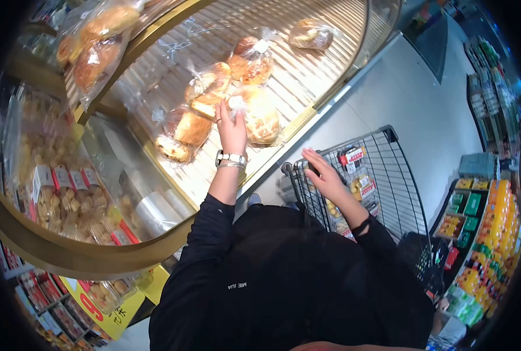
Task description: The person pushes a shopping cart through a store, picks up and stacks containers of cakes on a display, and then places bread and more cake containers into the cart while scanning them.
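Observation:
My left hand (232, 133), wearing a watch and a ring, reaches over the slatted bread shelf (307, 73) with its fingers stretched out. Its fingertips are right at a bagged bread (209, 85), and its thumb side is beside a larger bagged loaf (259, 117). To its left lie more bagged bread pieces (184, 131). My right hand (325, 175) is held open with straight fingers, over the handle end of a black wire shopping cart (398, 169). A dark part shows under its palm.
Farther back on the shelf are another bread bag (252, 61) and a single bagged roll (312, 34). Packaged food (360, 184) sits in the cart. A curved gold-edged display (56, 254) stands left; bottled drinks (491, 234) are stacked right.

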The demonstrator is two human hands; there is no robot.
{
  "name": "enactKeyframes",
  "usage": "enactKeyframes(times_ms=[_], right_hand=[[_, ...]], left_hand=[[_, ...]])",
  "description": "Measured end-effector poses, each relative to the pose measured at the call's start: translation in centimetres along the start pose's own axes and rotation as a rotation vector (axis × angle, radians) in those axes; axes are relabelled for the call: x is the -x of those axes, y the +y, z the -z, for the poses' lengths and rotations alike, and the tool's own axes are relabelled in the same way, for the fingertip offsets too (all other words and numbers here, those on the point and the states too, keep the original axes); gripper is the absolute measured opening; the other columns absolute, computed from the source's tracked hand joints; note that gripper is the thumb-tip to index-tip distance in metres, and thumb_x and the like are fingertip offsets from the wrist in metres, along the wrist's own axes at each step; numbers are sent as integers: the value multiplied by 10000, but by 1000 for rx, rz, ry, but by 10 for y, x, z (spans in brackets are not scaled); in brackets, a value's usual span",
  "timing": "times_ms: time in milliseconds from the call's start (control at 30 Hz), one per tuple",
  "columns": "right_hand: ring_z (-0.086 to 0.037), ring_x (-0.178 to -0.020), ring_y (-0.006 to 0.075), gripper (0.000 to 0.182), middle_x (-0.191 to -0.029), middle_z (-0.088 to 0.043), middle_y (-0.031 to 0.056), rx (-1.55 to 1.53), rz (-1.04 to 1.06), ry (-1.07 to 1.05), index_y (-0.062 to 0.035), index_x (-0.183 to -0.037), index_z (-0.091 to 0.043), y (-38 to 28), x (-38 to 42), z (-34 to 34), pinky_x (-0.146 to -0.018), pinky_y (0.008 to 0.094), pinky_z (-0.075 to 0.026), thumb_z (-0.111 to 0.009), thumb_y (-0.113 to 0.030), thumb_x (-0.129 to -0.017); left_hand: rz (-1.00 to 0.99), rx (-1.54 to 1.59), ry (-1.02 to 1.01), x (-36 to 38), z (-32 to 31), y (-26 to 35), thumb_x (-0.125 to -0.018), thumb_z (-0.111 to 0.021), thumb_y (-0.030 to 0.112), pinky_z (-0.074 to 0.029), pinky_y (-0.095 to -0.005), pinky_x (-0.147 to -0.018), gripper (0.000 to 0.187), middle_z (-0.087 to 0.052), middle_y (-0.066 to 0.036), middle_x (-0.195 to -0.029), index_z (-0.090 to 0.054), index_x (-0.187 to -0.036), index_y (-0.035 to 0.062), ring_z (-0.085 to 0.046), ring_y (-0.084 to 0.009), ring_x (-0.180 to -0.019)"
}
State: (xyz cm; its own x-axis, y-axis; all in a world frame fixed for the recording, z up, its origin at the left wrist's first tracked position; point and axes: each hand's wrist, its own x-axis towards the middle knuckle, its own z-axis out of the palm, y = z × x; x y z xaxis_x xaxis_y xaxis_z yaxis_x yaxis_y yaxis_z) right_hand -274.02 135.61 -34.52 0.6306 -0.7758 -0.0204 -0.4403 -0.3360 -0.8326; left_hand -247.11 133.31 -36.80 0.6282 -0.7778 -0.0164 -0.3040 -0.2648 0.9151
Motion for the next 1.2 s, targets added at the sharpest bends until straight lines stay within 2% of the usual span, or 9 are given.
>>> enactKeyframes(times_ms=[200, 333, 500, 633, 700, 833, 933, 1067, 1200], right_hand=[[-360, -1264, 322, 437, -1270, -483, 138, 654, -433, 509, -64, -1226, -487, 39, 259, 114, -1052, 448, -226, -571, -91, -798], [-248, -1315, 338, 605, -1396, -314, 126, 1295, -1307, 697, -167, -1338, -364, -14, 445, 147, -1007, 582, -225, -609, -204, -785], [-214, -1317, 369, 767, -1418, -265, 131, 1312, -2126, 498, -204, -1413, -193, -100, 561, 62, -928, 644, -297, -624, -249, -780], [-503, -1074, 407, 797, -1246, -457, 252, 661, -1798, 1088, -146, -1417, -159, -90, 608, 6, -895, 424, -417, -577, -205, -741], [-551, -945, 437, 627, -1071, -554, 291, 475, -2000, 1054, -106, -1339, -315, -82, 619, -7, -827, 484, -430, -490, -97, -736], [-614, -804, 375, 349, -886, -633, 207, 510, -1773, 1216, -34, -1134, -511, -76, 614, -22, -700, 450, -473, -479, -132, -800], [-629, -576, 201, 307, -785, -658, 119, 444, -1577, 1433, -6, -1099, -524, -79, 601, -26, -552, 331, -488, -462, -103, -814], [-601, -502, 201, 363, -775, -641, 115, 94, -1496, 1556, -11, -1160, -464, -82, 591, -27, -435, 303, -461, -472, -98, -808], [-476, -1106, 289, 524, -1250, -433, 195, 237, -1356, 1269, -35, -1268, -404, -93, 593, -35, -895, 415, -405, -584, -168, -794]], left_hand=[[-579, -202, -536, 128, -63, 56, -821, -569, 245, -92, -545, -1058, 601, -144, -210, -1457, -341, -1347, 63, -104, -418, -1340], [-717, -421, -1126, 221, -95, 35, -790, -601, 324, -73, -661, -998, 509, -188, -161, -1457, -477, -1268, 201, -72, -426, -1340], [-921, -370, -1017, 235, -104, 12, -653, -560, 135, -189, -579, -995, 223, -427, -98, -1308, -683, -831, 190, -247, -419, -1228], [-989, -319, -972, 232, -113, 5, -661, -569, 152, -202, -568, -978, 124, -462, -82, -1271, -663, -742, 155, -275, -407, -1205], [-1009, -294, -973, 229, -119, 4, -660, -565, 148, -204, -557, -980, 112, -469, -81, -1262, -655, -727, 153, -280, -404, -1201], [-1018, -288, -967, 224, -128, 6, -660, -565, 141, -218, -531, -980, 88, -480, -79, -1250, -643, -699, 152, -296, -394, -1188], [-1053, -264, -958, 216, -137, 2, -665, -567, 140, -240, -487, -983, 77, -501, -82, -1225, -640, -688, 141, -316, -385, -1171], [-1074, -327, -999, 207, -146, 9, -677, -552, 153, -264, -452, -981, 92, -517, -91, -1203, -634, -687, 114, -342, -376, -1149], [-1168, -608, -959, 190, -167, 6, -717, -523, 183, -228, -529, -1000, 246, -379, -82, -1349, -605, -949, 158, -258, -374, -1248]])
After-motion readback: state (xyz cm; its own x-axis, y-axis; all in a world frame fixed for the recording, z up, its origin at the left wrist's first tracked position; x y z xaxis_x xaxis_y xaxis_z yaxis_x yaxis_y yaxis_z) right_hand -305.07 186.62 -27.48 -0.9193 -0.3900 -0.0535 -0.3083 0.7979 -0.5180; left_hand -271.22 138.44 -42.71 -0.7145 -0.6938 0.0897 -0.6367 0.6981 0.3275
